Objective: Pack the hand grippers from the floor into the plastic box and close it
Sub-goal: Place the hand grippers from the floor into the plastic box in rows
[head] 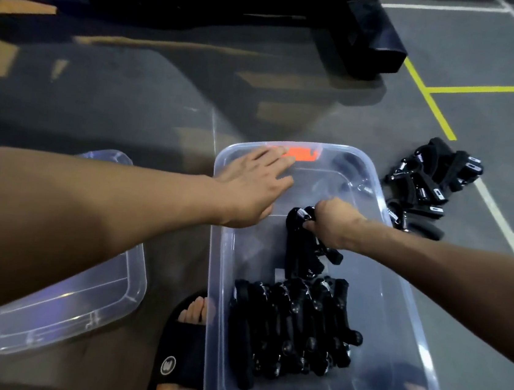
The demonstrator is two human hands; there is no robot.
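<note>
A clear plastic box (404, 292) stands open on the floor in front of me. Several black hand grippers (292, 327) lie in a row in its near half. My right hand (332, 224) is inside the box, its fingers curled round a black hand gripper (302, 248) that stands just behind the row. My left hand (257, 182) lies flat with straight fingers over the box's far left rim, fingertips near an orange clip (302, 154). A pile of more black hand grippers (426, 188) lies on the floor right of the box.
The clear lid (77, 302) lies on the floor left of the box, partly under my left arm. My foot in a black slide sandal (180, 349) is between lid and box. A large black machine base (373, 38) stands behind. Painted lines cross the grey floor.
</note>
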